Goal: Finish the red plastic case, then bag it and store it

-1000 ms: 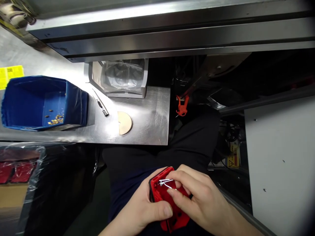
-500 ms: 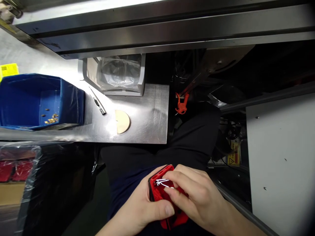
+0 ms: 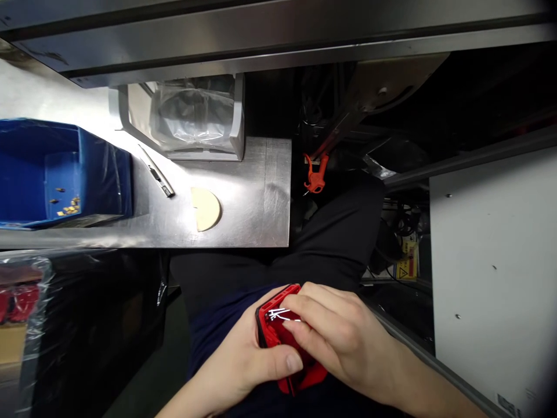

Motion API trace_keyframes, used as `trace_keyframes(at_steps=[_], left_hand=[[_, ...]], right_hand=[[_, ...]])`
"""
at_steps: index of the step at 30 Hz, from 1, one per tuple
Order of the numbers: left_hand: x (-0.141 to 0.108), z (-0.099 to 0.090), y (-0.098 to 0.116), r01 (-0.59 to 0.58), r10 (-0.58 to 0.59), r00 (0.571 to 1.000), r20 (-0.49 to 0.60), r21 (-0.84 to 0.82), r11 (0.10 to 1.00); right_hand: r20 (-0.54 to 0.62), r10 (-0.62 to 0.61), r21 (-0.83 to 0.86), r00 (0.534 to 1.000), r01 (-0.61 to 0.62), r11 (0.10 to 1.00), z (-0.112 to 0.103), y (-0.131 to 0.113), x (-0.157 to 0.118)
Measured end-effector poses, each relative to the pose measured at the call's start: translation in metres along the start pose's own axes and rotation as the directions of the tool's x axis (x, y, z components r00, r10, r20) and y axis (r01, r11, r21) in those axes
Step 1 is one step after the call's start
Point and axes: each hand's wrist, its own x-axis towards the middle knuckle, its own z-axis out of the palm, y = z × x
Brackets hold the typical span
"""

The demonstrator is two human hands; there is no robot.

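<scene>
Low in the view, over the lap, my left hand [image 3: 243, 348] is wrapped round a red plastic housing [image 3: 270, 334] with a black edge, its thumb lying across the front. The housing's hollow side faces up. Inside its upper left corner sits a thin bent silver wire piece [image 3: 277, 314], which looks like a spring. My right hand [image 3: 335, 331] reaches over the housing from the right, with thumb and forefinger closed at the wire's right end. The remaining fingers of this hand are curled and partly hide the housing.
On the steel table [image 3: 265, 197] lie a half-round wooden disc [image 3: 208, 210] and a slim silver cutter [image 3: 156, 172]. A blue bin [image 3: 107, 174] holds small brass parts; a grey bin [image 3: 238, 125] holds clear plastic. An orange-handled tool [image 3: 317, 174] hangs beyond the table's right edge.
The view has shifted slightly, so the table and bins appear further left and higher. Both hands keep their hold, and the wire stays in the housing's corner.
</scene>
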Motion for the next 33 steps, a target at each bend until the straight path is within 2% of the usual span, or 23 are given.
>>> trace_keyframes(at_steps=[5, 9, 14, 18, 21, 26, 29, 31, 33], left_hand=[[0.000, -0.002, -0.001, 0.014, -0.013, 1.000, 0.019, -0.057, 0.998], [-0.001, -0.002, -0.001, 0.031, -0.028, 0.999, 0.033, -0.117, 0.993], [-0.004, -0.006, -0.008, 0.006, -0.015, 0.998, -0.058, -0.153, 0.988], [-0.005, -0.009, -0.012, 0.045, -0.046, 0.999, 0.003, -0.162, 0.986], [-0.007, -0.010, -0.011, 0.039, -0.024, 0.997, 0.080, -0.194, 0.980], [-0.012, -0.011, -0.008, 0.035, -0.009, 0.993, 0.120, -0.220, 0.975], [-0.015, -0.012, -0.009, 0.031, -0.003, 0.993, 0.117, -0.245, 0.969], [-0.016, -0.012, -0.010, 0.033, -0.002, 0.993, 0.122, -0.256, 0.966], [-0.015, -0.012, -0.011, 0.039, -0.007, 0.992, 0.123, -0.261, 0.965]], right_hand=[[-0.014, 0.024, 0.042, 1.000, -0.024, 0.999, 0.001, 0.000, 0.000], [-0.137, 0.051, 0.142, 0.989, -0.031, 0.989, 0.000, 0.008, -0.007], [-0.385, 0.147, 0.178, 0.911, -0.083, 0.980, -0.007, 0.030, -0.008], [-0.491, 0.219, 0.219, 0.843, -0.124, 0.968, -0.001, 0.061, 0.019], [-0.497, 0.185, 0.201, 0.848, -0.096, 0.975, 0.015, 0.086, 0.049], [-0.388, 0.153, -0.058, 0.909, -0.190, 0.980, 0.037, 0.110, 0.080], [-0.384, 0.176, -0.096, 0.906, -0.229, 0.969, 0.034, 0.107, 0.078], [-0.383, 0.193, -0.028, 0.904, -0.220, 0.975, 0.023, 0.096, 0.067], [-0.375, 0.184, 0.095, 0.909, -0.160, 0.983, 0.008, 0.079, 0.051]])
